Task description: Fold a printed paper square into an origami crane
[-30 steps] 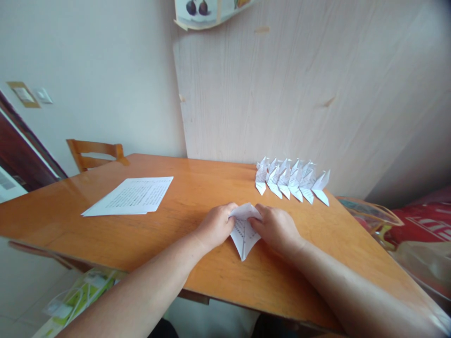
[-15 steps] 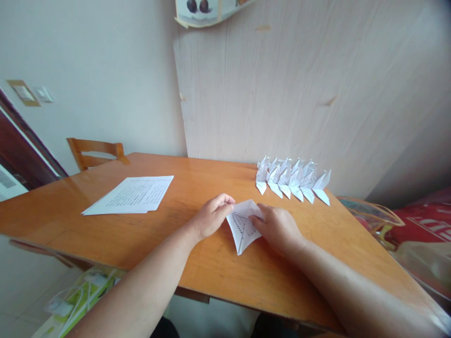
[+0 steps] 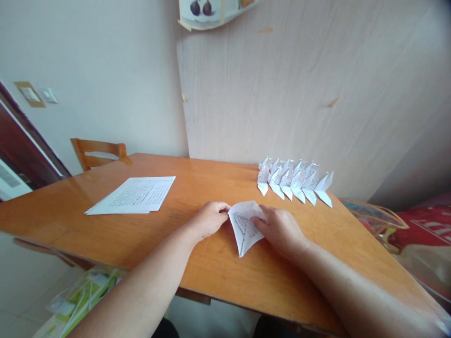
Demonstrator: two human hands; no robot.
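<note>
A kite-shaped piece of folded paper [image 3: 243,227] with printed characters is held just above or on the wooden table, its narrow point toward me. A crease runs down its middle and its left side curves up. My right hand [image 3: 282,230] grips its right edge, thumb on top and fingers underneath. At the upper left corner, my left hand [image 3: 211,219] has its fingers curled together against the paper's edge; their tips are partly hidden. Beyond my right hand stand several folded paper figures [image 3: 296,180] in two rows, with pointed upright tips.
A stack of printed sheets [image 3: 136,195] lies on the left of the wooden table [image 3: 148,239]. Behind it stands a wooden chair [image 3: 98,149]. Red bags [image 3: 423,225] are beyond the right edge, and a green-and-white box [image 3: 84,293] sits below the left front edge.
My left fingers have slid from on top of the paper's left corner to beside and under its edge. That side now curves up more. The view has shifted slightly.
</note>
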